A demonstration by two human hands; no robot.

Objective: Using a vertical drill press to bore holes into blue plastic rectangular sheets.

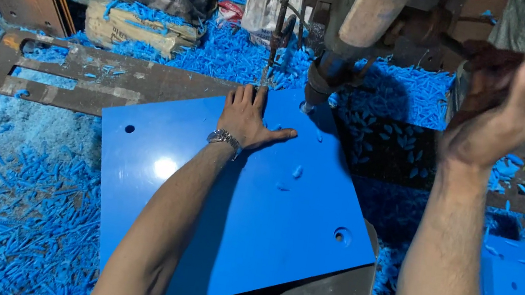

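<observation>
Blue plastic sheet (246, 214) lies flat under the drill press (341, 49), its far edge beneath the bit, one corner overhanging the dark support below. My left hand (247, 119) is spread palm-down on it near the bit, fingers splayed, gripping nothing, only pressing. My right hand (497, 112) is raised and curled around the dark feed handle (485, 73); how tightly, I cannot tell. Sheet looks rigid, glossy, likely slick, moderately heavy by my reckoning; best held flat-palmed near the hole or by its edges. Drilled holes (341, 235) show at the corners. Blue shavings (6, 214) cover the floor; a rusty steel plate (101, 80) lies beyond.
</observation>
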